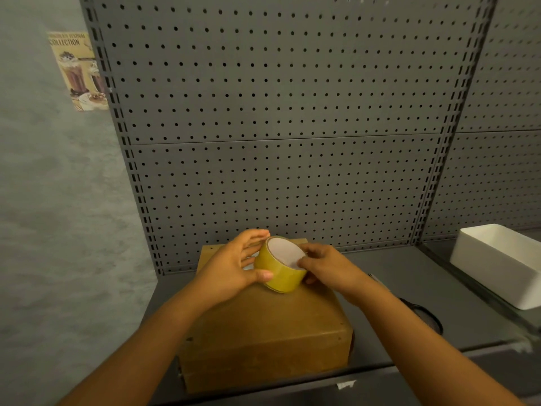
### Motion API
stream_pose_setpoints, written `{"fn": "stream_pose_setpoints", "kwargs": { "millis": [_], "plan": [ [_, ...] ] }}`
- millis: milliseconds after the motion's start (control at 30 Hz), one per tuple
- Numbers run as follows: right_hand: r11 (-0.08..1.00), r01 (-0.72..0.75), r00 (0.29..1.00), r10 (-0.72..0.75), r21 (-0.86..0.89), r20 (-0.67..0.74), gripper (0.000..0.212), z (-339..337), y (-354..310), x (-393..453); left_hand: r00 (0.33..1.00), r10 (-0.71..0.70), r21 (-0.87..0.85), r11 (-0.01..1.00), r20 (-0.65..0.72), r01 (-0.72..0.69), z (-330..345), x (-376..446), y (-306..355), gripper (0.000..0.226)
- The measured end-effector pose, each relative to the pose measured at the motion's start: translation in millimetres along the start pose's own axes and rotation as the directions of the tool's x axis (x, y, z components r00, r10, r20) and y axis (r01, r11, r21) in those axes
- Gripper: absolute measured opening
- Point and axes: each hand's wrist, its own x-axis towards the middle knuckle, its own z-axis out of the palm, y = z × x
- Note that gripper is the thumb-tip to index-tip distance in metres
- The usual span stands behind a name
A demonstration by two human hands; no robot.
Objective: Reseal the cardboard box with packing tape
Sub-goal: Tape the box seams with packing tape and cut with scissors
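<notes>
At centre frame both hands grip a roll of yellow-brown packing tape (282,263) above the closed cardboard box (265,332) on the grey shelf (456,294): left hand (234,266) cupping its side, right hand (328,266) pinching its rim. A white bin (497,263) stands at the right edge. A dark object (424,316) behind the right forearm is too hidden to identify.

white bin (497,265) cropped (right edge), poster (77,70) blurred
</notes>
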Motion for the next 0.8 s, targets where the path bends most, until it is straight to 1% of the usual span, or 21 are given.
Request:
{"fn": "stream_pose_setpoints", "kwargs": {
  "millis": [100, 167, 267, 333, 400, 467, 533, 567, 633, 667, 733, 767, 800],
  "plan": [
    [0.999, -0.015, 1.0, 0.016, 0.048, -0.012, 0.032, 2.2, -2.0, 0.2, 0.994, 0.018, 0.095, 0.995, -0.105, -0.008, 0.4, -0.4, 1.3, 0.061],
    [1.0, -0.011, 0.999, 0.012, 0.023, -0.036, 0.034, 3.6, -3.1, -1.5, 0.991, 0.038, 0.118, 0.993, -0.13, -0.023, 0.4, -0.7, 2.9, 0.058],
    [0.995, 0.065, 0.988, -0.075, -0.077, -0.139, 0.044, 6.7, -3.6, -2.2, 0.989, 0.054, 0.139, 0.99, -0.141, -0.035, 0.1, -0.1, 3.5, 0.058],
    [0.983, 0.154, 0.967, -0.17, -0.098, -0.191, 0.043, 9.4, -3.4, -3.7, 0.986, 0.059, 0.174, 0.984, -0.154, -0.032, 0.3, 2.0, 3.2, 0.059],
    [0.966, 0.237, 0.956, -0.25, -0.102, -0.152, 0.041, 11.0, 0.2, -4.1, 0.983, 0.067, 0.205, 0.978, -0.171, -0.031, 1.7, 4.5, 3.5, 0.058],
    [0.954, 0.27, 0.961, -0.275, -0.131, -0.021, 0.048, 10.9, 4.3, -6.1, 0.98, 0.062, 0.224, 0.974, -0.19, -0.018, 2.9, 7.3, 4.1, 0.057],
    [0.926, 0.321, 0.947, -0.309, -0.198, 0.092, 0.047, 9.5, 8.9, -6.4, 0.979, 0.053, 0.239, 0.971, -0.194, -0.006, 3.7, 9.9, 5.1, 0.057],
    [0.905, 0.355, 0.935, -0.34, -0.237, 0.103, 0.041, 8.9, 10.4, -5.1, 0.98, 0.054, 0.242, 0.97, -0.192, -0.006, 4.2, 11.2, 5.6, 0.057],
    [0.886, 0.383, 0.923, -0.379, -0.262, 0.067, 0.035, 9.8, 13.5, -1.9, 0.979, 0.062, 0.252, 0.968, -0.195, -0.011, 6.0, 13.6, 6.0, 0.058],
    [0.898, 0.37, 0.928, -0.371, -0.239, 0.043, 0.035, 11.0, 14.1, -1.7, 0.977, 0.066, 0.258, 0.966, -0.205, -0.011, 7.2, 14.1, 6.2, 0.058],
    [0.916, 0.356, 0.933, -0.359, -0.184, 0.017, 0.024, 13.0, 15.9, -1.2, 0.969, 0.074, 0.26, 0.965, -0.234, -0.011, 9.4, 14.1, 6.4, 0.058],
    [0.91, 0.372, 0.926, -0.376, -0.182, 0.013, 0.022, 14.0, 15.1, -2.1, 0.965, 0.086, 0.264, 0.964, -0.248, -0.018, 10.3, 14.1, 6.4, 0.057],
    [0.902, 0.386, 0.921, -0.39, -0.191, 0.018, 0.024, 13.9, 15.1, -3.0, 0.96, 0.103, 0.273, 0.961, -0.26, -0.029, 11.2, 14.0, 6.6, 0.056]
  ]
}}
